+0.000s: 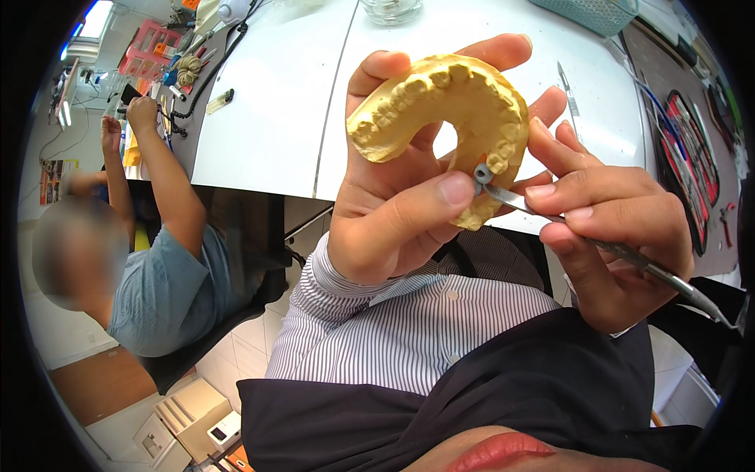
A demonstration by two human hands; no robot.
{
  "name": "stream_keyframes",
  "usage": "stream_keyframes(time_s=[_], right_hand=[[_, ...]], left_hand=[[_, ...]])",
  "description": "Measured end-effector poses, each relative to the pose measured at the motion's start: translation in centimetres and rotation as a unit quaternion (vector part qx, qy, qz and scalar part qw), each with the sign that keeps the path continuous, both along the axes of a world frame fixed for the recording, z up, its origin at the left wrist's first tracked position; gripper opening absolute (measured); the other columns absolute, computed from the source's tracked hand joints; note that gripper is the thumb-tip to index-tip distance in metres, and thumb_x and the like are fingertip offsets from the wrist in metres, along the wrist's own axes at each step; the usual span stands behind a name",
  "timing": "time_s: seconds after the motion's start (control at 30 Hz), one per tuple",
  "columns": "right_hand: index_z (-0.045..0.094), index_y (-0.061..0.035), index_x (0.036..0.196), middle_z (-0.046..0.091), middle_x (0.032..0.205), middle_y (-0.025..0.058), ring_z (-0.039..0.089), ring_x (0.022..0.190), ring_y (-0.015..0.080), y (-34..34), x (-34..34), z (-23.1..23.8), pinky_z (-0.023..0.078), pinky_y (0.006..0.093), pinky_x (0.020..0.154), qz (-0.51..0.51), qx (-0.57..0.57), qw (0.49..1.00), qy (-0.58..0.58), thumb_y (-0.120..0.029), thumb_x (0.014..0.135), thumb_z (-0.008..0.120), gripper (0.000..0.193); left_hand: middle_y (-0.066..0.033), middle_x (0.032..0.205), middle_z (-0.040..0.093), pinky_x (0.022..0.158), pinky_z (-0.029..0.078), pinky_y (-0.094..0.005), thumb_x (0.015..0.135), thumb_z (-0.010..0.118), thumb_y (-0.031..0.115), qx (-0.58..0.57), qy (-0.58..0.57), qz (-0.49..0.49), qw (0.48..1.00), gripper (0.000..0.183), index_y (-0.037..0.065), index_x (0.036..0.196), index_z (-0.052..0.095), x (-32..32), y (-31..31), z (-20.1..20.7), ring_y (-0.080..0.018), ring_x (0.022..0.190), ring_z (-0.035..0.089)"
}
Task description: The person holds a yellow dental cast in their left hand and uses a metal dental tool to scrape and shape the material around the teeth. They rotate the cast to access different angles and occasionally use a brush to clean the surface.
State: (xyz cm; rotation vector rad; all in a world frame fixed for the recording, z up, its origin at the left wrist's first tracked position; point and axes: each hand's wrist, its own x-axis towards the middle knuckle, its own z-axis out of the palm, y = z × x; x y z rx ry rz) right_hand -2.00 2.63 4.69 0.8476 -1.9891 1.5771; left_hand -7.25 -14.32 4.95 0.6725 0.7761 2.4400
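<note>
A yellow plaster dental cast [440, 90], shaped like a horseshoe with a row of teeth, is held up in my left hand [393, 212]. My left thumb presses near a small grey ring-like piece [483, 174] set in the tooth row, and the other fingers wrap behind the cast. In my right hand [617, 228] is a thin metal dental carving tool [629, 256], gripped like a pen. Its curved flat tip touches or nearly touches the cast just beside the grey piece. Part of that piece is hidden by my thumb.
Below the cast is a white table [267, 102]. A scalpel-like knife [568, 90] lies on it, with a glass dish [392, 11] and a teal basket [590, 12] at the far edge. An open tool case [692, 157] lies right. Another person [169, 275] sits at the left.
</note>
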Motion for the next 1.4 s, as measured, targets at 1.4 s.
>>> stream_keyframes(time_s=[1.4], right_hand=[[0.047,0.0005,0.090,0.061,0.086,0.0183,0.059,0.097,0.0391,-1.0,0.2,-2.4,0.037,0.0476,0.096,-0.066,-0.111,0.992,0.017,0.007,0.078,0.059,0.018]], left_hand=[[-0.0254,0.140,0.009,0.098,0.037,-0.0475,0.079,0.036,-0.014,0.017,0.030,-0.009,0.999,0.070,0.025,0.133,0.013,-0.2,0.3,-0.5,-0.0458,0.129,0.015]])
